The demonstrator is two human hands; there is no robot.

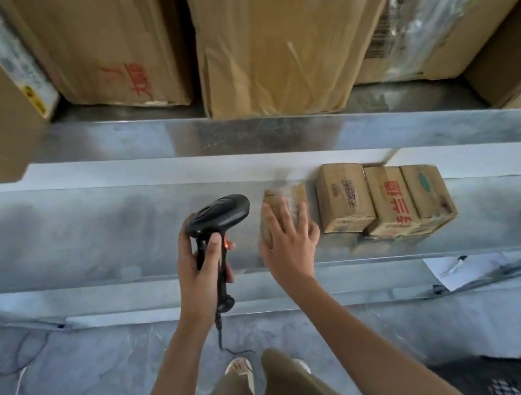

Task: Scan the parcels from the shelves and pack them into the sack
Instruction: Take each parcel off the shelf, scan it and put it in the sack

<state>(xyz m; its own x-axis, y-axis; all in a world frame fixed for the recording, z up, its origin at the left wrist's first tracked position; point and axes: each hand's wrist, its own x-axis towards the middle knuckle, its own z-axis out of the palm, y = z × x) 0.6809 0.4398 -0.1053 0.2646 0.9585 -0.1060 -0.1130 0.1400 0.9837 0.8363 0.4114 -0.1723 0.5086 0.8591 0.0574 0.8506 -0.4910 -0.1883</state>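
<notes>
Gripping scanner (218,218) left-handed (200,267), right hand (288,244) on parcel (283,199)

Parcel depot or storeroom: metal shelves (277,140) stacked with taped cartons (265,34), concrete floor (93,374).

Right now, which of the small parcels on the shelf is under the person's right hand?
The leftmost small parcel, standing apart from the others. The right hand lies on it with fingers spread; the other parcels sit untouched, packed together further right.

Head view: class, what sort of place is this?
Probably a parcel depot or stockroom: metal shelves hold large cartons and small parcels, and the left hand grips a barcode scanner.
</notes>
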